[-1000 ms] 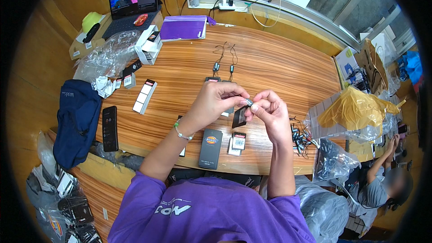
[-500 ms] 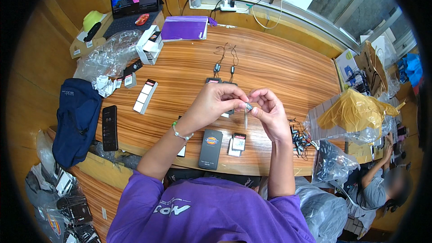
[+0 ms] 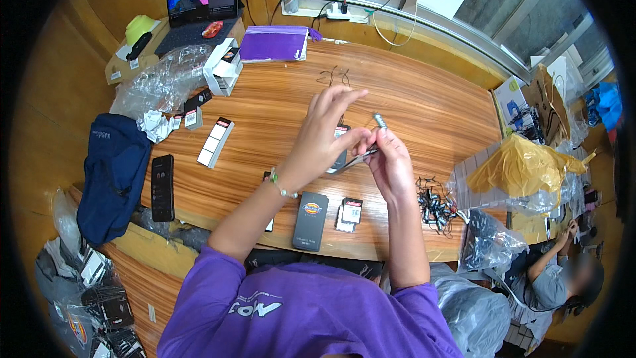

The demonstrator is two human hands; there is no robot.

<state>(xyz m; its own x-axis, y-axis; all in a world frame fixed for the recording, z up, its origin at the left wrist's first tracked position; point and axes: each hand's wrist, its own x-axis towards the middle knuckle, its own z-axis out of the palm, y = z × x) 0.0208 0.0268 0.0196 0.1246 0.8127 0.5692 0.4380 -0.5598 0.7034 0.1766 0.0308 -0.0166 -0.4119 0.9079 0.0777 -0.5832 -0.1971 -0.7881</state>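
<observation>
My right hand pinches a hang-tag string with a small silvery cylinder, which sticks up above the fingertips. Below the pinch, a thin dark strip slants down toward the left; its kind is unclear. Over the table's middle, my left hand has its fingers stretched out, its thumb close to the right fingertips. Partly covered by that hand are a dark hang tag and dark cord loops. Nearer me lie a dark grey card box and small labelled cards.
Dark strings with cylinders are heaped at the right, beside a yellow plastic bag. Label cards, a black phone and a blue pouch lie left. A laptop stands far left. Another person sits at right.
My hands were together pinching the small cylinder; now the left has shifted up and left with fingers spread. The right has turned, keeping the cylinder at its fingertips.
</observation>
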